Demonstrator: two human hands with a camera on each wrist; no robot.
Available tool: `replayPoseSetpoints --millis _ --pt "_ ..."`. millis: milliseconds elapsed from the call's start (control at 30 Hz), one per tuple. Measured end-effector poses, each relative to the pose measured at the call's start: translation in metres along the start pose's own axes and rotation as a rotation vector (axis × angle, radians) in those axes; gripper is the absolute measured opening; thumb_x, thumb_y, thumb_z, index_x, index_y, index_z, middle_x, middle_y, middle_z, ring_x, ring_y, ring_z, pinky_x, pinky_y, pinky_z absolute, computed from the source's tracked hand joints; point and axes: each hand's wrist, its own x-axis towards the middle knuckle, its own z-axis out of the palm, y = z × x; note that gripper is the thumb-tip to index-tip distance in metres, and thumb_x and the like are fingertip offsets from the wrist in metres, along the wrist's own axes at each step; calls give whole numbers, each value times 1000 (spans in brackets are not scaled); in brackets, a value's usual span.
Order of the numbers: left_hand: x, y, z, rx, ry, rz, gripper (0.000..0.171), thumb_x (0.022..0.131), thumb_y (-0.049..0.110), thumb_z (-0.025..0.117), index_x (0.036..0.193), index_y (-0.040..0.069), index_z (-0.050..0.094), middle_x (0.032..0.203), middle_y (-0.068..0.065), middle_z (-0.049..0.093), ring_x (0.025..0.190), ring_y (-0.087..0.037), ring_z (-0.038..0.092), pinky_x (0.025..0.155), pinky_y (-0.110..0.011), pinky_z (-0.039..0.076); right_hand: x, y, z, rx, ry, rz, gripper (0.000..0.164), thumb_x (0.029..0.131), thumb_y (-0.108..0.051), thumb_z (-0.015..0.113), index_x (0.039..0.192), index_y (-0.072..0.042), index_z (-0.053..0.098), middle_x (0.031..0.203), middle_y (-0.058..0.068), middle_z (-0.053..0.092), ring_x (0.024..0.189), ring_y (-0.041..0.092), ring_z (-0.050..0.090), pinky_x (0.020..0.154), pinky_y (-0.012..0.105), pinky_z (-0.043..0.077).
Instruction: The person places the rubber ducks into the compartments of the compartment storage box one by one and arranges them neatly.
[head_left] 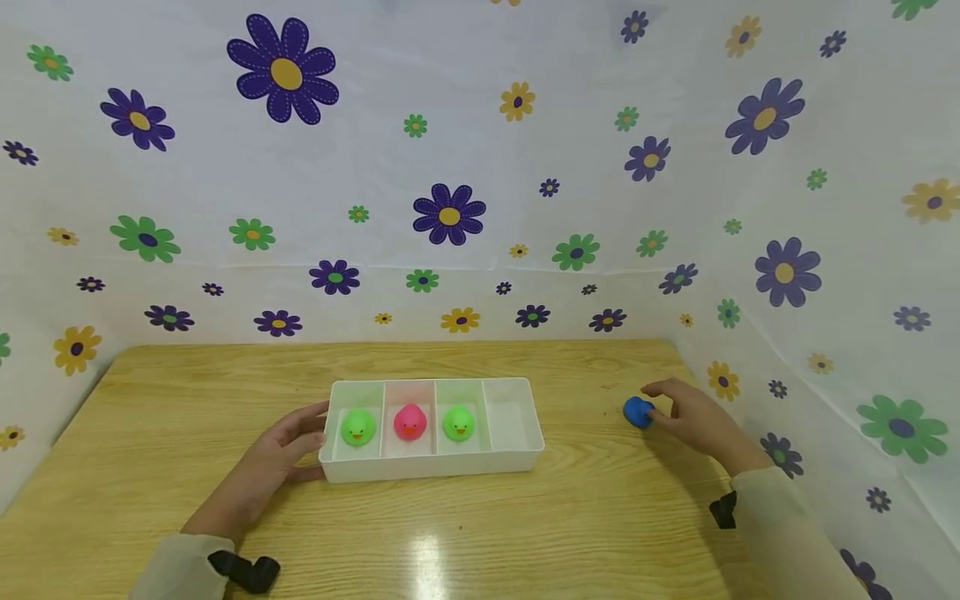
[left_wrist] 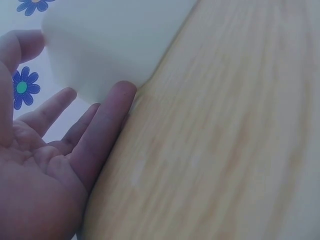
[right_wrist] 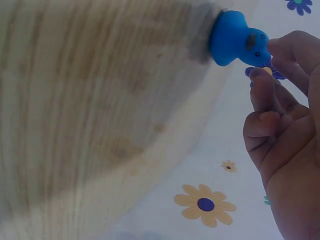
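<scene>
A white divided tray (head_left: 431,467) lies on the wooden table. Two green toy ducks, a left one (head_left: 358,427) and another (head_left: 459,423), flank a pink duck (head_left: 410,422), each in its own compartment; the rightmost compartment is bare. My left hand (head_left: 288,442) spreads around the tray's left end; in the left wrist view, its extended fingers (left_wrist: 102,130) touch the wall. Farther right, a blue duck (head_left: 638,412) stands on the table. My right hand (head_left: 693,421) reaches it, fingertips right at the duck's head (right_wrist: 256,47), forefinger and thumb spread apart.
The wooden table (head_left: 480,533) ends at a flowered cloth (head_left: 480,158) behind it and another flowered panel (head_left: 855,333) on the right, close to my right forearm. Black straps, one on the left wrist (head_left: 243,571), circle both sleeves.
</scene>
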Motion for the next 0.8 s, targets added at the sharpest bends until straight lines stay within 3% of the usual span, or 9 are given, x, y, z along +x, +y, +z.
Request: replayPoseSetpoints --millis 400,800 --pt "0 4 2 4 15 -16 67 104 39 62 162 19 33 158 -16 39 132 -34 54 97 -47 58 3 2 13 87 -7 97 27 100 -15 68 125 -3 68 118 14 69 76 17 51 64 31 46" --pt "0 3 1 5 11 -7 67 105 38 61 162 18 33 158 -17 39 131 -32 55 97 -47 58 2 2 13 78 7 97 28 99 -13 67 125 -2 68 118 15 69 77 18 51 66 33 46"
